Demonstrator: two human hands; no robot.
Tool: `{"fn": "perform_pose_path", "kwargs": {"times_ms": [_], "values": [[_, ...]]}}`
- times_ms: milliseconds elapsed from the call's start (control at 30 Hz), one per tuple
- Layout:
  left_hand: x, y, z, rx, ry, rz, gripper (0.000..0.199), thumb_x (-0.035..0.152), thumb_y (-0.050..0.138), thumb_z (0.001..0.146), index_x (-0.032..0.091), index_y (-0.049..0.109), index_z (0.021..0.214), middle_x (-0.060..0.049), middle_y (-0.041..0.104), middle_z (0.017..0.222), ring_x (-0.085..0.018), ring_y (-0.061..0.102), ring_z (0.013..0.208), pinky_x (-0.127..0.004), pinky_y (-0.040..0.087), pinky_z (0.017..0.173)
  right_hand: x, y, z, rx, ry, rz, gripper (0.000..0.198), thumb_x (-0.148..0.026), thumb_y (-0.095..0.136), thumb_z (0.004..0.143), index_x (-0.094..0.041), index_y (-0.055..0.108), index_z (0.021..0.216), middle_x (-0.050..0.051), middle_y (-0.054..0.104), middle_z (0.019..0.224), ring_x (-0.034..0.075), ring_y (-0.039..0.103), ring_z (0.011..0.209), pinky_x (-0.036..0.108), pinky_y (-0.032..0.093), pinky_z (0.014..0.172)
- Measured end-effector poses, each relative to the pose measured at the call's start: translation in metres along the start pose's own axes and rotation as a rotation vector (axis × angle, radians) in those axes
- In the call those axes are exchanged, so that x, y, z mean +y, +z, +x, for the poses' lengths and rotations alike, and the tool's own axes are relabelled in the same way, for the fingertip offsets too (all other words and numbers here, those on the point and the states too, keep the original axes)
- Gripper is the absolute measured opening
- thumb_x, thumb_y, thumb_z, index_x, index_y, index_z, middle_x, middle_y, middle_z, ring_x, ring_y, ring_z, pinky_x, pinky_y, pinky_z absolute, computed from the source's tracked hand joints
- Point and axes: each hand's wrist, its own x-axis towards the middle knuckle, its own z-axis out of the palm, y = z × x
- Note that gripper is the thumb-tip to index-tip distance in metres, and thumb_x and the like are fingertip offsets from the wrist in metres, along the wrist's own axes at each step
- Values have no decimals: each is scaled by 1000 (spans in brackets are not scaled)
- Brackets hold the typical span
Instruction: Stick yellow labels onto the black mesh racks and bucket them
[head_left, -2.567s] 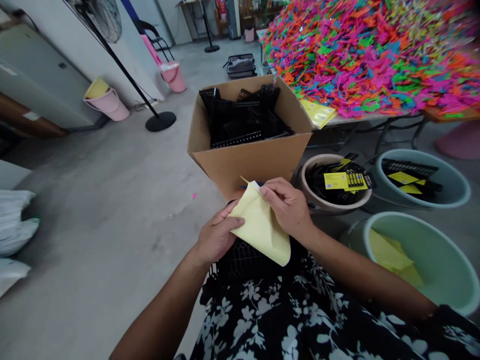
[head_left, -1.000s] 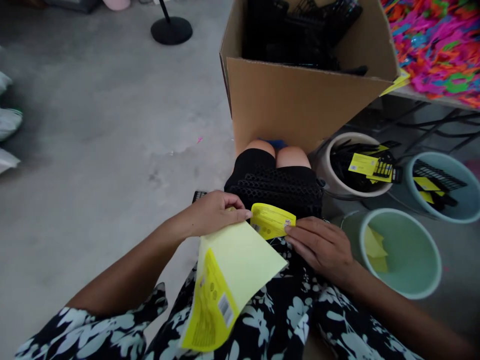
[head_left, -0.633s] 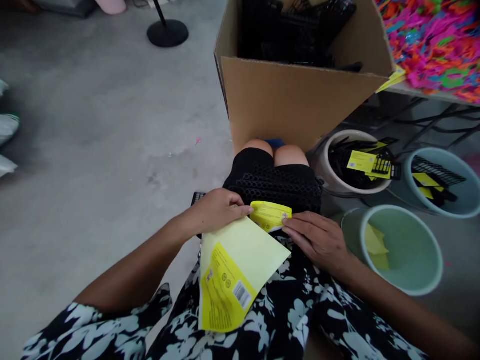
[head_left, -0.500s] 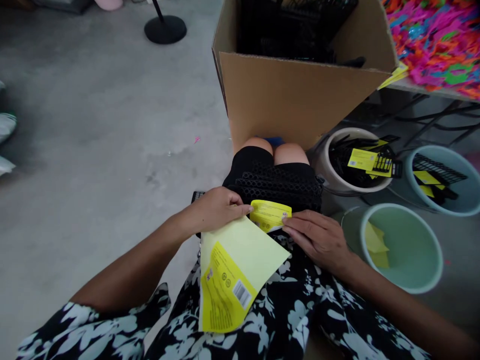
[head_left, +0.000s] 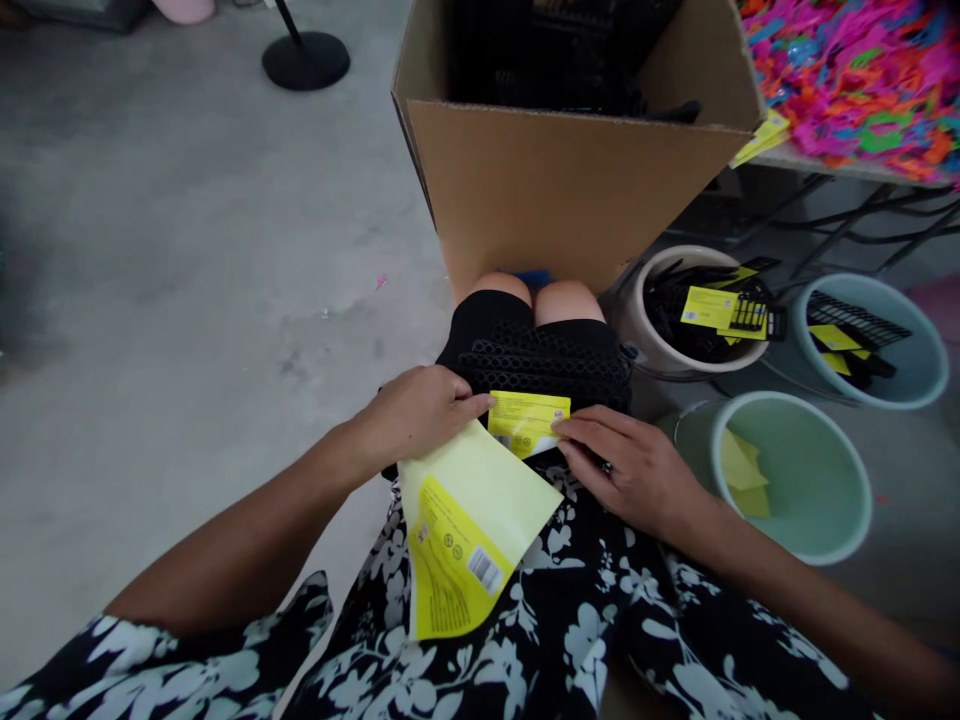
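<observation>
My left hand point(head_left: 420, 415) is closed on a pale yellow sticker backing sheet point(head_left: 484, 475) that hangs over my lap. One bright yellow printed sticker with a barcode is still on the sheet's lower part. Its thumb tip also touches the left edge of a separate yellow sticker point(head_left: 529, 412). At that sticker's right edge, the fingers of my right hand point(head_left: 641, 465) pinch the corner. The sticker lies against a black plastic item with a holed, mesh-like surface point(head_left: 540, 362) across my thighs. How much of the sticker is stuck down I cannot tell.
A cardboard box point(head_left: 562, 190) with black plastic items stands before my knees. On the right are a white bucket point(head_left: 637, 325) and a blue bucket point(head_left: 930, 370) with black labelled pieces, and a green bucket point(head_left: 825, 500) with yellow paper. Colourful pieces point(head_left: 862, 90) cover a table.
The separate sticker, curved before, now lies flatter on the black item. Both hands keep nearly the same place on it. The view has shifted slightly, moving the surroundings left and up.
</observation>
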Motion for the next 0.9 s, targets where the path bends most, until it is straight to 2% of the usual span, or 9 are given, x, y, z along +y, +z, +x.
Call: {"fn": "perform_pose_path", "kwargs": {"times_ms": [100,267,333,433,533,600,700,800,900], "values": [[1,-3,4,12,12,9,58,69,51,93,22,61,60,-2,56,56,-16,45,52,-33,25,53,-6,-7,4,-62,52,-22,22,-28,65,100,-17,73,117,12,74,114,22,73,99,37,64,87],[-2,-13,14,43,-23,-48,56,70,56,89,21,68,66,-2,62,60,-16,51,54,-31,28,50,-1,-14,16,-109,122,-223,29,-35,56,106,-18,77,96,9,69,98,18,66,83,31,55,74],[-6,-21,17,-7,-18,-83,54,70,57,89,21,71,70,-2,64,62,-16,52,54,-30,31,49,5,-17,20,-112,144,-297,31,-36,56,107,-18,76,92,9,67,95,19,64,84,32,52,72],[-13,-32,17,-143,42,-172,49,67,59,90,23,79,87,0,66,65,-14,52,53,-27,35,50,7,-20,26,-114,177,-393,30,-36,56,106,-17,73,89,9,66,92,21,63,85,33,50,72],[-17,-36,16,-237,37,-267,46,66,64,87,25,81,97,0,68,69,-14,53,55,-26,38,51,-1,-15,32,-75,230,-468,38,-48,57,104,-16,70,88,12,65,89,25,62,87,38,52,75],[-14,-33,15,-227,-5,-283,46,68,68,84,24,80,91,-1,69,71,-15,55,57,-27,39,51,-7,-4,35,-11,250,-474,47,-62,60,99,-16,68,95,17,67,100,33,63,104,48,53,92],[-2,-21,14,-79,-47,-166,52,72,67,83,21,74,75,-3,67,66,-16,55,56,-29,35,51,-7,19,35,83,246,-422,65,-71,62,94,-14,62,126,24,57,144,44,43,144,67,31,121],[6,-9,14,82,-13,35,59,75,58,88,21,66,62,-4,60,58,-17,49,54,-32,27,52,3,35,28,73,241,-355,79,-66,64,95,-17,44,154,22,39,165,44,27,157,72,17,126],[5,-5,15,135,46,128,65,76,49,93,22,61,58,-5,58,56,-17,45,54,-33,24,55,15,36,16,16,215,-314,85,-61,66,96,-22,33,164,20,31,171,44,20,160,75,11,126]]}}
